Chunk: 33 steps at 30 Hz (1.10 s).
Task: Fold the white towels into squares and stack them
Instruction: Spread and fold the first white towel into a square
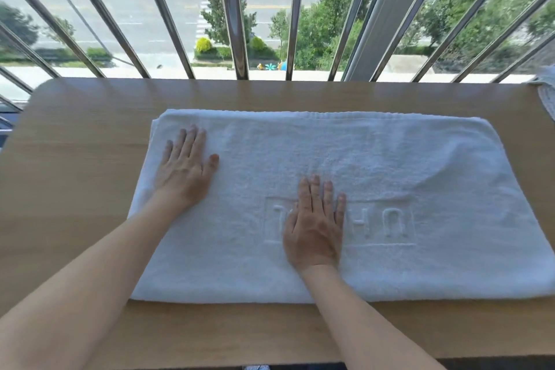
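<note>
Both hands, left hand (184,170) and right hand (315,225), spread flat atop white towel (420,189).

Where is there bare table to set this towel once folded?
Widest: the light wooden table's left end, beside the white towel. A bare strip runs between the towel and the metal railing; a narrower one along the near edge. Crowded on the right: the towel fills it, another white cloth at the far corner.
</note>
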Each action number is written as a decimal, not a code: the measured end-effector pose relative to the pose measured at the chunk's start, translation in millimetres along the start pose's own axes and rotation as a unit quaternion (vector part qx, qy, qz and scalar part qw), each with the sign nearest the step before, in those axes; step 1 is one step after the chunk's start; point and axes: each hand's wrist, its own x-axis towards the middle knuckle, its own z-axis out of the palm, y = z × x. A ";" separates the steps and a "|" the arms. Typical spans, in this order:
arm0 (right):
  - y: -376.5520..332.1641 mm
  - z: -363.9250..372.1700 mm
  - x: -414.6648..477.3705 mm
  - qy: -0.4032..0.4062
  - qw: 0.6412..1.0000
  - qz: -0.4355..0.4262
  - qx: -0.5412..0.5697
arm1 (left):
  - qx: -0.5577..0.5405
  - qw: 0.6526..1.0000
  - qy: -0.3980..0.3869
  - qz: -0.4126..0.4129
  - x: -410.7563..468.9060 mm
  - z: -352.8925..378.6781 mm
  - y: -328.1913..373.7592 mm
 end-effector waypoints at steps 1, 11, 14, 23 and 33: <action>0.6 0.3 0.9 0.000 1.000 0.002 0.002 | 0.000 1.000 0.005 -0.011 4.6 -2.7 -3.8; -2.5 -1.6 7.5 -0.009 0.999 0.019 0.050 | -0.022 1.000 0.008 0.021 -45.8 20.9 72.2; 4.0 -9.9 7.7 -0.029 0.991 0.026 0.126 | -0.020 0.998 -0.017 0.054 -87.7 33.6 104.6; 130.1 -53.3 3.3 -0.059 0.991 -0.101 0.072 | -0.010 0.985 -0.048 0.163 -126.6 61.8 230.0; 330.3 -103.9 12.2 -0.032 0.982 0.184 -0.032 | -0.018 0.959 -0.080 0.272 -92.9 108.0 405.8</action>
